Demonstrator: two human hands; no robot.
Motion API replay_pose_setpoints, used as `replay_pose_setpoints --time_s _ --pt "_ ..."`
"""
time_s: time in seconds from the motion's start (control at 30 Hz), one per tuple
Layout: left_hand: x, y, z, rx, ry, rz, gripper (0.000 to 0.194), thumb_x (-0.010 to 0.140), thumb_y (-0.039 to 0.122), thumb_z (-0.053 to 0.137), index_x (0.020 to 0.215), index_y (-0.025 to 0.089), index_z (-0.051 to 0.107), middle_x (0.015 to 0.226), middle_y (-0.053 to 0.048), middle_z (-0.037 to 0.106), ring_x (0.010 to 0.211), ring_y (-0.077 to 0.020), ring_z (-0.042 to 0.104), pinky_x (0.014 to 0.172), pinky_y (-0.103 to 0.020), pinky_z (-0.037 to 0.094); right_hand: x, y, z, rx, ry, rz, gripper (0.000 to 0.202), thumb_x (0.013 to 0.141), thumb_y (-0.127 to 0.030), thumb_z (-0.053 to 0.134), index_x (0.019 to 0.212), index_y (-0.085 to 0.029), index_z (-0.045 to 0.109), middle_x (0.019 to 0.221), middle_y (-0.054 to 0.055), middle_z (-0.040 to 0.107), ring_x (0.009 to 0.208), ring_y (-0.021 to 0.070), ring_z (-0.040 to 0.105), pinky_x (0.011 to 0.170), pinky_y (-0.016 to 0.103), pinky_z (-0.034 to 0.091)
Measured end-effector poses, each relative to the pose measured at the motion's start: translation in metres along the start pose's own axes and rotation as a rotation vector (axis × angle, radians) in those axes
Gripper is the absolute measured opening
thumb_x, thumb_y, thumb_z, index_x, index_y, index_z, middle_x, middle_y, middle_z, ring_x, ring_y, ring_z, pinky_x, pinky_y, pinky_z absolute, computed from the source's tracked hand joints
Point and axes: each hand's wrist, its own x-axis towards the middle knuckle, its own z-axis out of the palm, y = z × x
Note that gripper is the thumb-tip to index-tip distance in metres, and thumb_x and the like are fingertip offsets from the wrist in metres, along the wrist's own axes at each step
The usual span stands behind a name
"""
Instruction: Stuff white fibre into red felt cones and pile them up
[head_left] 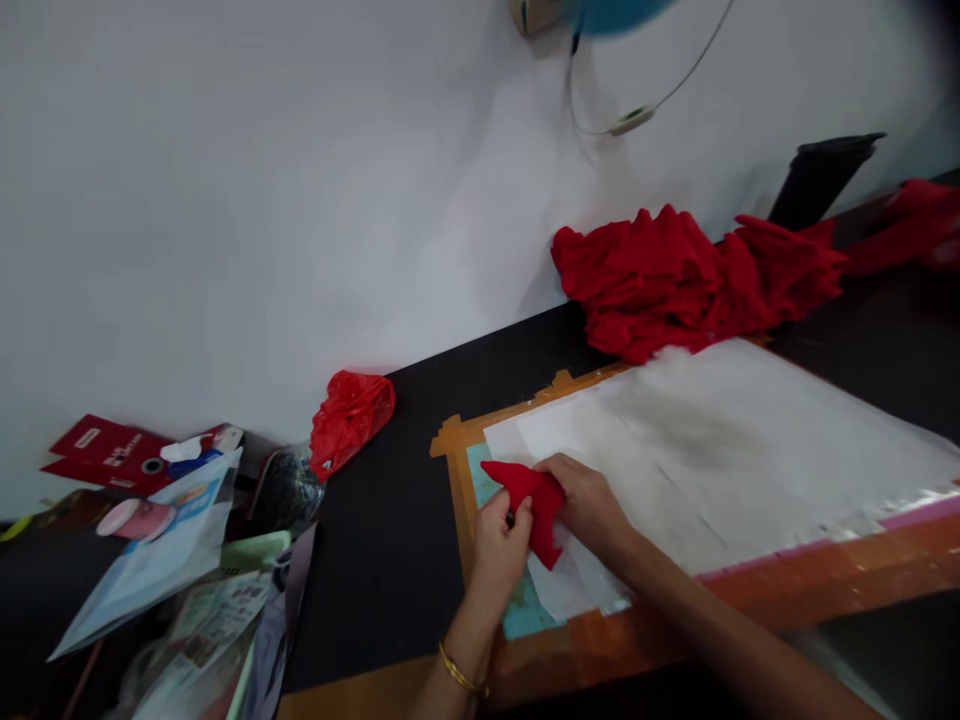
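Fingers (523, 522) of the left hand (496, 550) and right hand (592, 500) pinch a red cloth piece (534, 500) over the white sheet's (675, 470) left end, apparently shaping it; soft fabric calls for steady grips.

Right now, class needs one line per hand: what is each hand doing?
Left hand: closed on the red cloth piece, thumb on top.
Right hand: closed on the same piece, at its other side.

Cloth piece (536, 505), centre: plain red. Heaped cloth (675, 280), upper right: red. Bench (367, 580): black. Wall (262, 200): pale grey. Bangle (459, 672): gold.
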Motion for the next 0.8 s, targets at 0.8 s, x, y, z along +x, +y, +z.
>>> replay_pose_setpoints --time_s 0.8 --pt "-0.001 -0.008 -0.002 -0.293 0.132 -0.099 0.070 0.070 0.033 0.076 0.131 0.019 0.045 0.103 -0.008 0.064 0.085 -0.0186 0.065 0.073 -0.028 0.052 0.014 -0.005 -0.003 0.399 -0.073 0.336 0.014 0.067 -0.022 0.053 0.080 -0.021 0.058 0.066 -0.003 0.062 0.053 0.0124 0.052 0.049 0.023 0.041"
